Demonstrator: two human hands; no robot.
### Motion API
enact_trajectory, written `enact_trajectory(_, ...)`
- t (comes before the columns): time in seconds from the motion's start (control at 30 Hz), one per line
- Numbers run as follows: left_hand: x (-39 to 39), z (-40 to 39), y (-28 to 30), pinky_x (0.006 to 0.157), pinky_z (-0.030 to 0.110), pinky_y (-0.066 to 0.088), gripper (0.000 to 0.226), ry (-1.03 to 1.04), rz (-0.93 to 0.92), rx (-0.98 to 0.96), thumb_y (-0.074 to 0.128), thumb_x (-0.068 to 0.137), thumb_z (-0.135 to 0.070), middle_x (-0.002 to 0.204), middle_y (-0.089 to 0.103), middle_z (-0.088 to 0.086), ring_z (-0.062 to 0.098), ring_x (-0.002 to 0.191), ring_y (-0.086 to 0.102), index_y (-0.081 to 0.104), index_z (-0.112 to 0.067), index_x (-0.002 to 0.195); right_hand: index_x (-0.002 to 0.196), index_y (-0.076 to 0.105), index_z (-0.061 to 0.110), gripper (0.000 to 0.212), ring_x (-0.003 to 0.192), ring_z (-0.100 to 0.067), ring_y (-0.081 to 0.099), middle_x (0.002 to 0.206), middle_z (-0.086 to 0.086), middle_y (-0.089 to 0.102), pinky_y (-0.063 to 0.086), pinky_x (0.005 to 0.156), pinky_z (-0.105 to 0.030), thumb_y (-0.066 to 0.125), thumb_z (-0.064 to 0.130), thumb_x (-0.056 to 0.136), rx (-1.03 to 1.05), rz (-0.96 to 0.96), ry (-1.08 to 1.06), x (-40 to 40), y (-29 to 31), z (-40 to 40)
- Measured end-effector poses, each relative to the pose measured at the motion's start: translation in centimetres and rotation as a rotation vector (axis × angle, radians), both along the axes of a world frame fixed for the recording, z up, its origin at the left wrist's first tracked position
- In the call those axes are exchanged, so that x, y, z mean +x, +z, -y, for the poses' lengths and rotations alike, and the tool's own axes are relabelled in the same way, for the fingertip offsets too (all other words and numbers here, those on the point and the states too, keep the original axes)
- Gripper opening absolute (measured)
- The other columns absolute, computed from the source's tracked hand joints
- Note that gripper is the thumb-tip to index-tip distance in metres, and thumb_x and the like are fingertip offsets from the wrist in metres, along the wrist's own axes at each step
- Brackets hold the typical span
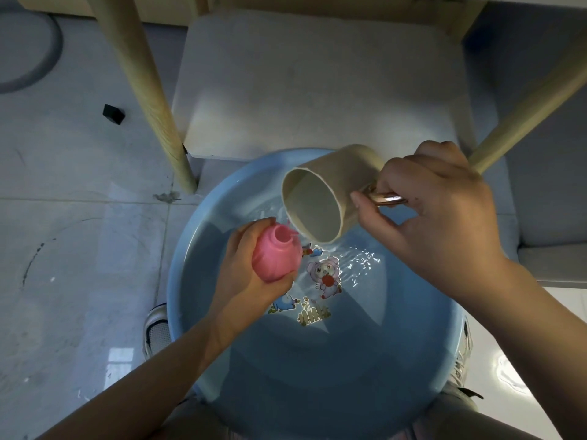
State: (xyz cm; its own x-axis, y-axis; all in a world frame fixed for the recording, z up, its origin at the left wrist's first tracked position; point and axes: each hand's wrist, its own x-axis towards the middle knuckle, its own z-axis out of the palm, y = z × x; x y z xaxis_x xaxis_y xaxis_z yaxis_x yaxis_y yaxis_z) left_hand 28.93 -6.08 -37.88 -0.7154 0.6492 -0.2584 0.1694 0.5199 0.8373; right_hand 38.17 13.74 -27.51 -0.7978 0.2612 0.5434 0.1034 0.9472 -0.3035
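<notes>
Pink bottle (275, 253) sits in your left hand (246, 274), fingers wrapped round it, mouth up, over the blue basin (190, 265). Right hand (441, 217) pinches the beige mug (324, 198) by its handle, tipped sideways, rim twd bottle.

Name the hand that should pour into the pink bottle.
Right, probably: the right hand grips the tilted cup by its handle, rim beside the pink bottle; the left hand only holds that bottle.
</notes>
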Motion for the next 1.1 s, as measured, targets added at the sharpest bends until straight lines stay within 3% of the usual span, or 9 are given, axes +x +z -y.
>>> enact_trajectory(0.27,0.08,-0.08,0.36,0.076,-0.003,0.040,0.084,0.007,-0.002,-0.001,0.088,0.061,-0.023,0.128,0.038,-0.012,0.003,0.108,0.047,0.039,-0.039,0.128,0.058,0.051,0.005,0.030,0.064,-0.019,0.036,0.053,-0.006,0.051,0.028,0.064,-0.027,0.065,0.016,0.081,0.022,-0.006,0.018,-0.14,0.16,0.40)
enact_trajectory(0.4,0.16,-0.12,0.55,0.076,-0.003,0.040,0.083,0.017,0.008,0.004,0.087,0.062,-0.022,0.128,0.039,-0.010,0.007,0.108,0.047,0.042,-0.032,0.131,0.058,0.052,0.006,0.029,0.065,-0.019,0.036,0.053,-0.006,0.051,0.030,0.064,-0.028,0.063,0.016,0.082,0.040,-0.005,0.040,-0.29,0.18,0.42)
enact_trajectory(0.73,0.25,-0.01,0.71,0.078,-0.002,0.039,0.079,0.005,-0.011,0.019,0.086,0.063,-0.027,0.127,0.039,-0.010,0.001,0.110,0.046,0.040,-0.039,0.126,0.058,0.053,0.007,0.029,0.065,-0.019,0.036,0.054,-0.004,0.050,0.024,0.069,-0.026,0.066,0.013,0.082,0.075,0.007,0.089,-0.39,-0.06,0.53)
enact_trajectory(1.1,0.23,0.07,0.53,0.077,0.000,0.041,0.079,-0.002,-0.018,0.015,0.086,0.061,-0.028,0.124,0.039,-0.013,0.000,0.110,0.046,0.038,-0.041,0.123,0.060,0.055,0.007,0.027,0.068,-0.020,0.038,0.056,-0.006,0.053,0.032,0.069,-0.031,0.065,0.012,0.085,0.108,-0.013,0.150,-0.55,-0.08,0.66)
